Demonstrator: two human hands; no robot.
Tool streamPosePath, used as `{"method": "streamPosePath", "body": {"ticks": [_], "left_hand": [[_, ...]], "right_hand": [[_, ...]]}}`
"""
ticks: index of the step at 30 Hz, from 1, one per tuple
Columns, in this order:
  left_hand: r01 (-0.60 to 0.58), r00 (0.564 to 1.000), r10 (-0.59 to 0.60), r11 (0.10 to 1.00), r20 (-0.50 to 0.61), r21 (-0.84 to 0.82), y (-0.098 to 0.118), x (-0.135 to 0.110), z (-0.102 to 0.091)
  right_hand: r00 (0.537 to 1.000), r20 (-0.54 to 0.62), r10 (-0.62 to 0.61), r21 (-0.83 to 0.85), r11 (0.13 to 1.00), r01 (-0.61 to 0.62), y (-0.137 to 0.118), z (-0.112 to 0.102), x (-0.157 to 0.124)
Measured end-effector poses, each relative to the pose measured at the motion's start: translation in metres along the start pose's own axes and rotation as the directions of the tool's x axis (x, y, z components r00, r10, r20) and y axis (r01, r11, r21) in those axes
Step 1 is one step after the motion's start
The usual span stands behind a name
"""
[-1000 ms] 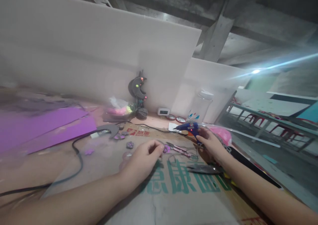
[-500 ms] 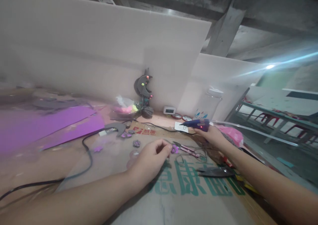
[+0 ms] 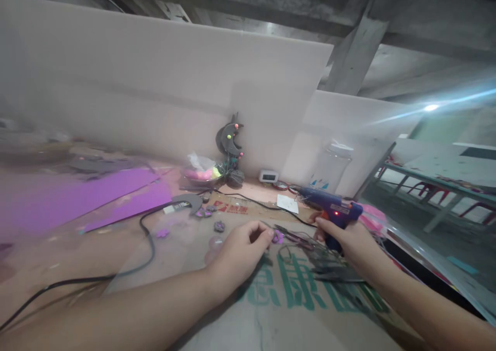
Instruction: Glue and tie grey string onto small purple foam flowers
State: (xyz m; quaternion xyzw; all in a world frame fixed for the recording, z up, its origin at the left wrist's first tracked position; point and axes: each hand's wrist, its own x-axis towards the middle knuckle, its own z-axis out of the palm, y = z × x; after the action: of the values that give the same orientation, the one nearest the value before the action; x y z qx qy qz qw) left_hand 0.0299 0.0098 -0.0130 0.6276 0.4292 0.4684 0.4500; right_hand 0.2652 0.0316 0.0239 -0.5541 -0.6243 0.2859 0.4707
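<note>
My left hand [image 3: 240,250] is closed in a pinch over the cardboard, with a small purple flower [image 3: 278,235] at its thumb and fingertip. In my right hand [image 3: 354,240] is a blue hot glue gun [image 3: 325,201] with a red light on its side. The gun's nozzle points left, above and to the right of the flower. Below the gun lie scissors [image 3: 296,237] and dark cutters [image 3: 337,273], partly hidden and blurred. More little flowers, such as a grey one [image 3: 219,226] and a purple one [image 3: 163,232], rest left of my left hand.
A black cable [image 3: 149,242] winds over the table. Purple sheets [image 3: 124,193] lie at the left. At the back stand a bowl of coloured bits [image 3: 203,175], a grey crescent decoration [image 3: 230,139], a small white clock [image 3: 268,176] and a clear jar [image 3: 333,167]. A white card [image 3: 287,203] lies nearby.
My right hand has lifted the glue gun and brought it nearer, so more of its body shows. My left hand stays in its pinch by the flower. The view has shifted slightly.
</note>
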Motion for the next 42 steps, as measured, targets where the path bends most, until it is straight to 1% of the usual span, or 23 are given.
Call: {"method": "streamPosePath", "body": {"ticks": [2, 3, 8, 10, 11, 13, 15, 17, 19, 22, 25, 29, 34, 38, 42], "left_hand": [[-0.009, 1.0, 0.009, 1.0, 0.003, 0.013, -0.001, 0.0, 0.001], [-0.012, 1.0, 0.012, 1.0, 0.003, 0.021, -0.001, 0.0, 0.001], [-0.028, 1.0, 0.029, 0.999, -0.005, 0.036, 0.002, -0.001, -0.001], [-0.035, 0.999, 0.034, 0.997, 0.011, 0.07, 0.003, -0.003, -0.003], [-0.04, 0.999, 0.04, 0.996, 0.006, 0.082, 0.004, -0.003, -0.003], [-0.06, 0.998, 0.058, 0.992, 0.024, 0.111, 0.007, -0.005, -0.004], [-0.084, 0.996, 0.079, 0.985, 0.041, 0.147, 0.011, -0.007, -0.003], [-0.099, 0.993, 0.085, 0.977, 0.08, 0.19, 0.016, -0.009, -0.002], [-0.095, 0.992, 0.077, 0.973, 0.096, 0.21, 0.021, -0.012, -0.001], [-0.084, 0.992, 0.062, 0.973, 0.108, 0.213, 0.024, -0.014, 0.0], [-0.099, 0.991, 0.075, 0.969, 0.112, 0.224, 0.023, -0.015, 0.0], [-0.131, 0.986, 0.102, 0.962, 0.129, 0.239, 0.022, -0.015, -0.001], [-0.161, 0.973, 0.112, 0.956, 0.204, 0.246, 0.022, -0.013, -0.001], [-0.162, 0.976, 0.113, 0.948, 0.188, 0.274, 0.019, -0.013, 0.0], [-0.107, 0.984, 0.067, 0.964, 0.165, 0.245, 0.018, -0.013, -0.001]], "right_hand": [[0.998, 0.05, -0.029, 0.073, 0.997, 0.026, 0.002, 0.008, -0.008], [0.997, 0.064, -0.037, 0.083, 0.996, 0.032, 0.001, 0.011, -0.011], [0.993, 0.12, 0.011, -0.053, 0.999, -0.004, -0.009, 0.016, -0.021], [0.993, 0.119, 0.019, -0.058, 0.998, -0.012, -0.011, 0.017, -0.021], [0.994, 0.11, 0.013, -0.034, 0.999, -0.009, -0.011, 0.017, -0.021], [0.999, 0.054, 0.006, 0.048, 0.999, -0.009, -0.009, 0.021, -0.022], [0.997, 0.076, 0.019, 0.125, 0.992, -0.028, -0.008, 0.026, -0.025], [0.989, 0.147, -0.008, 0.094, 0.996, -0.006, -0.011, 0.03, -0.029], [0.978, 0.203, -0.039, 0.008, 0.999, 0.038, -0.017, 0.033, -0.034], [0.967, 0.248, -0.056, -0.065, 0.995, 0.075, -0.027, 0.035, -0.039], [0.967, 0.249, -0.058, -0.07, 0.994, 0.078, -0.03, 0.036, -0.04], [0.958, 0.28, -0.057, -0.031, 0.997, 0.068, -0.022, 0.039, -0.041], [0.956, 0.284, -0.069, -0.022, 0.997, 0.078, -0.016, 0.038, -0.042], [0.958, 0.279, -0.065, -0.03, 0.997, 0.076, -0.019, 0.035, -0.042], [0.97, 0.227, -0.084, -0.021, 0.996, 0.091, -0.016, 0.023, -0.037]]}}
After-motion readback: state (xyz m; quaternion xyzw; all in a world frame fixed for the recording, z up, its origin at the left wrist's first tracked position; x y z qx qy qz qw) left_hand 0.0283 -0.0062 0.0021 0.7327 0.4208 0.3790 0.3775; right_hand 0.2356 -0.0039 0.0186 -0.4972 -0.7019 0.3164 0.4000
